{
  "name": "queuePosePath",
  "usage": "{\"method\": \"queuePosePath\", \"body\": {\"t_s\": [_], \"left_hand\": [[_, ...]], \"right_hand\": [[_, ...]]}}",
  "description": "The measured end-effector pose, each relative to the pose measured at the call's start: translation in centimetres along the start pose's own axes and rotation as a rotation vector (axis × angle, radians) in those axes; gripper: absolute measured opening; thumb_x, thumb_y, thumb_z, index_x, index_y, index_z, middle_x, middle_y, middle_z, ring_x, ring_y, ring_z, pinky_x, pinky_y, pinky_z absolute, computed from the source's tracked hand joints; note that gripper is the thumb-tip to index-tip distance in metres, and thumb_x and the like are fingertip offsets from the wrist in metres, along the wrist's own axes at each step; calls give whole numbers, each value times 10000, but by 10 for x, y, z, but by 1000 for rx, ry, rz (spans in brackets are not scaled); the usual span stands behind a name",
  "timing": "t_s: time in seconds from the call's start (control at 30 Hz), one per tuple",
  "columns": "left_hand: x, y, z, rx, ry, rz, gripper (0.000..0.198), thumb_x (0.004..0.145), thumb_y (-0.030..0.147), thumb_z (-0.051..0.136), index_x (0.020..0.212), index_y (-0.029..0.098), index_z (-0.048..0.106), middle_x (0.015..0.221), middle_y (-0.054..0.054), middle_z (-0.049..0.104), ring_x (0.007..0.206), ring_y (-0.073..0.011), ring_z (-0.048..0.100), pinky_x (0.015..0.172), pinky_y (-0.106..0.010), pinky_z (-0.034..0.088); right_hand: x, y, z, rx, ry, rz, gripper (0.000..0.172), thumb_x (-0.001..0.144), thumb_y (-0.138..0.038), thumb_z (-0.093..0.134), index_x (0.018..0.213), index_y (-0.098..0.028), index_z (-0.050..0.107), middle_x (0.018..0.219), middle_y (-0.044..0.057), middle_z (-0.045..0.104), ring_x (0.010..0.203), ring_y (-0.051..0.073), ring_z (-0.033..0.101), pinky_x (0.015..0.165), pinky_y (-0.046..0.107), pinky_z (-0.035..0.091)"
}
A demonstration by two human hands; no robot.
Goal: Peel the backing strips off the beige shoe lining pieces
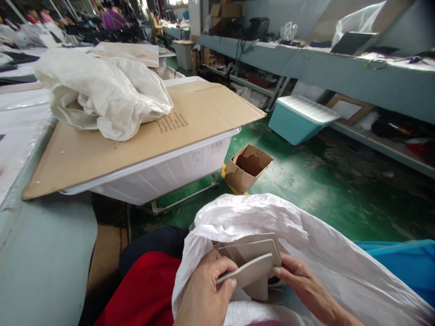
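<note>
A white woven sack [251, 210] lies open in front of me, its mouth folded back around several flat grey-beige pieces [251, 271] that look like thin board or foam. My left hand [207, 285] pinches the nearest piece by its left end, thumb in front and fingers behind. At the right edge of the stack, my right hand [302, 276] grips the pieces between thumb and fingers. The pieces stand tilted, one behind another, inside the sack. Its lower contents are mostly hidden by the pieces and my hands.
A large white bin [170, 167] on a metal frame stands ahead, covered by a cardboard sheet [210, 104] with a crumpled sack [105, 90] on top. An open carton [249, 167] and a teal tub [299, 120] sit on the green floor. A long workbench [306, 63] runs along the right.
</note>
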State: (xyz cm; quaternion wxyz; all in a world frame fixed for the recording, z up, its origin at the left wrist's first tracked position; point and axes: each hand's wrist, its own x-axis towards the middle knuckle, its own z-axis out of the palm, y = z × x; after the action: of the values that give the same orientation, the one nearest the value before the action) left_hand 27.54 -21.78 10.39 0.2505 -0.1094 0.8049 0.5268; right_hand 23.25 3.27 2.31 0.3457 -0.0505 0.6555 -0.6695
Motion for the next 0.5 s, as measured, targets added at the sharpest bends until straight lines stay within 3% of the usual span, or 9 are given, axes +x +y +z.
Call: {"method": "queuePosePath", "body": {"t_s": [0.33,0.5], "left_hand": [[-7,-6,9,60,17,-5,266,758,101,506,851,229,720,921,-24,605,904,-184,586,766,-269,402],[-9,-20,15,112,34,160,311,753,62,509,866,232,744,934,-42,627,887,-176,610,776,-258,442]], "right_hand": [[-6,23,1,134,4,57,287,777,-471,705,977,-277,773,842,31,717,873,272,617,815,349,461],[-8,17,6,166,20,103,370,773,-499,698,1041,-250,758,813,42,714,866,295,644,878,408,470]]}}
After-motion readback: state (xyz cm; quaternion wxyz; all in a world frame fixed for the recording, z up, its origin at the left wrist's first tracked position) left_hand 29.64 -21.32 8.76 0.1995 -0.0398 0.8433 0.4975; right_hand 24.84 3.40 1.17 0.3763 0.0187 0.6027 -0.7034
